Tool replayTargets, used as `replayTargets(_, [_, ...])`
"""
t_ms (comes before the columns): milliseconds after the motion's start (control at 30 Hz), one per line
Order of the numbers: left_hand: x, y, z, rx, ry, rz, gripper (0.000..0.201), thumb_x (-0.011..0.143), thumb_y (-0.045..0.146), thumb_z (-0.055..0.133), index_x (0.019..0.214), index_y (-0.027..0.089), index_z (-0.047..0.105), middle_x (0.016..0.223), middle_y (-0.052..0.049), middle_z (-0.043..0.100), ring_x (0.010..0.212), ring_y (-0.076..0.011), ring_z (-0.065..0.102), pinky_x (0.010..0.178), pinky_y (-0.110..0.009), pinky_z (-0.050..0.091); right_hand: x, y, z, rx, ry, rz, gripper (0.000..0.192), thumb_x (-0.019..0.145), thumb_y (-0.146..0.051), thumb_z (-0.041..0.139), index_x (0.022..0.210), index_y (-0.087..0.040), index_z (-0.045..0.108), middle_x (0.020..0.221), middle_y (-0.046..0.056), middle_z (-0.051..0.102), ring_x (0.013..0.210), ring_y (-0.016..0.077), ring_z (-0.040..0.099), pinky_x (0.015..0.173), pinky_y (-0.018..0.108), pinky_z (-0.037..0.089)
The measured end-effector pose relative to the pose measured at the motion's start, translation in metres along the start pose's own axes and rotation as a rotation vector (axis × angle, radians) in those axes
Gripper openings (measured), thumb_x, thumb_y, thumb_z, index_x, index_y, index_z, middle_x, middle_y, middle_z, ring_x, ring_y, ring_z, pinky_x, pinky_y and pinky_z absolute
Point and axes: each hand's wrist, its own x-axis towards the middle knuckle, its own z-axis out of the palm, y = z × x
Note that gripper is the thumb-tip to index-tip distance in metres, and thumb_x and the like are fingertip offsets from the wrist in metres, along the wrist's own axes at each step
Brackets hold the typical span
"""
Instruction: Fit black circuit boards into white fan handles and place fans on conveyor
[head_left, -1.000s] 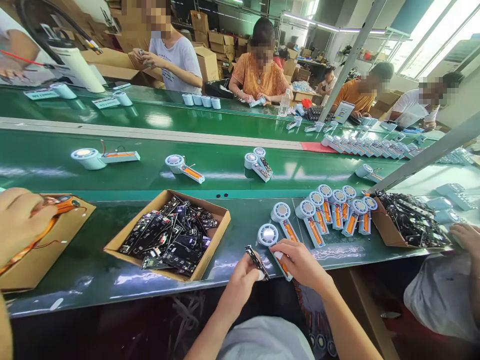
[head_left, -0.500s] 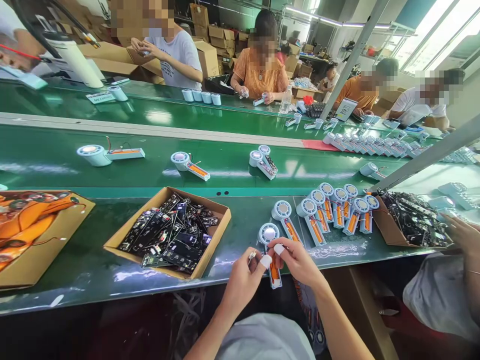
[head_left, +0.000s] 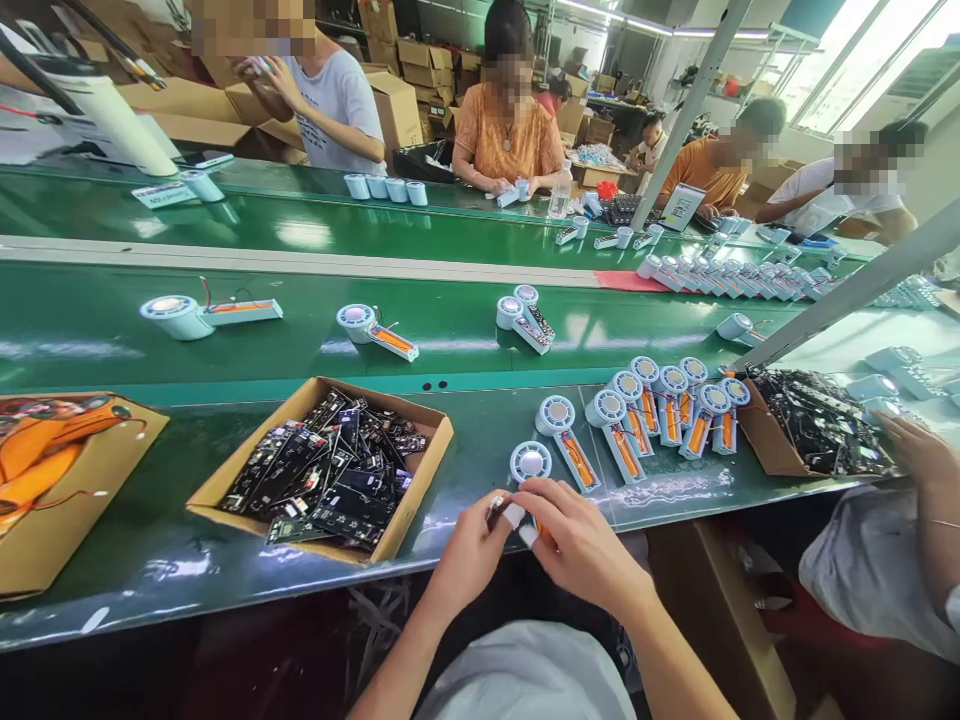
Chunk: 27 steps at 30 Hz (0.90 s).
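Pale-blue plastic fan-like unit with a round vented head and straight handle [head_left: 530,462] is the piece that matters in the head view: on the glossy green bench [head_left: 491,425], right of the open brown cardboard tray [head_left: 424,475] of loose black circuit boards [head_left: 322,470]. Head is about level with the tray's middle; handle is mostly hidden under fingers, so axis is my read: from the head toward the person, roughly past the tray's near right corner. Left hand [head_left: 471,548] is on the tray side of that handle, thumb and fingers pinched on a dark narrow part [head_left: 494,509]; most of it is covered, can't tell its long axis. Right hand [head_left: 583,545] is on the side away from the tray, fingers curled and bunched over the handle; can't tell if they're gripping or just resting. Fingertips of both hands are close together, white covers [head_left: 514,515] on the thumbs. Key relation as I judge it: part just tray-side of the handle, head just beyond the fingertips, right hand nearer the handle. Matching unit with an orange strip in its handle [head_left: 576,458] is just beside, farther right of the tray.
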Motion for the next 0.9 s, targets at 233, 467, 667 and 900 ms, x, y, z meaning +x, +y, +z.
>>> replayTargets(233, [-0.002,-0.008,0.000,-0.204,-0.014,-0.211,0.045,0.082,0.062,0.056,0.074,0.018,0.057,0.052,0.010,0.026,0.049,-0.0087,0.022,0.047,-0.022,0.019,0.001,0.023,0.029,0.059,0.183,-0.085,0.030,0.097,-0.008,0.042,0.116,-0.022,0.061,0.100,0.008,0.067,0.088,0.0199,0.061,0.076,0.032,0.054])
replayTargets(467, [-0.017,-0.007,-0.005,-0.309,0.041,-0.377,0.033,0.082,0.053,0.055,0.095,0.024,0.051,0.068,0.007,0.044,0.054,-0.0100,0.034,0.047,-0.019,0.026,0.002,0.017,0.037,-0.051,0.327,-0.067,0.026,0.094,-0.006,0.044,0.104,-0.020,0.064,0.093,0.008,0.066,0.080,0.0195,0.058,0.069,0.031,0.050])
replayTargets(667, [-0.018,-0.008,-0.002,-0.090,0.057,-0.281,0.029,0.086,0.051,0.047,0.080,0.023,0.052,0.056,0.007,0.039,0.051,-0.0137,0.038,0.048,-0.024,0.033,0.007,0.014,0.033,-0.136,0.284,-0.070,0.024,0.092,-0.007,0.047,0.097,-0.020,0.066,0.089,0.006,0.067,0.074,0.0190,0.053,0.063,0.030,0.044])
replayTargets(900, [-0.016,-0.007,0.002,0.169,0.102,-0.040,0.034,0.089,0.043,0.043,0.063,0.022,0.051,0.055,0.002,0.050,0.054,-0.0158,0.049,0.051,-0.025,0.037,0.006,0.009,0.038,-0.167,0.243,-0.007,0.026,0.091,-0.008,0.045,0.097,-0.020,0.066,0.092,0.008,0.066,0.075,0.0199,0.054,0.065,0.031,0.045])
